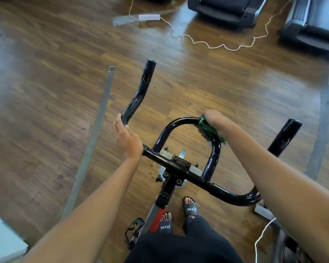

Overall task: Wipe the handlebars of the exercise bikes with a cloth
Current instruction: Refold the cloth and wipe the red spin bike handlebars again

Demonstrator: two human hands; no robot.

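A: Cloth?
B: Green cloth [209,130], bunched on the right curve of the centre loop of the handlebars [180,120].
A: Which hand has it?
B: Right hand [215,119]. It's bent down over the cloth, clutching it against the tube. Fingertips are hidden behind the hand.
A: Left hand?
B: Left hand [127,138] grips the bar at the left bend, where the left horn [141,92] starts. Thumb on one side, fingers on the other.
A: Rest of the bars?
B: Black and glossy. The crossbar is bolted to a stem, and the right horn [285,137] sticks up past the right forearm.
A: Around it?
B: Red frame post [158,217] below the stem, with the person's black sandals [190,208] just beside it. All on a wood floor [46,82]. A metal strip [95,130] lies to the left. A white cord [217,45] snakes toward the treadmills [226,8] at the top.
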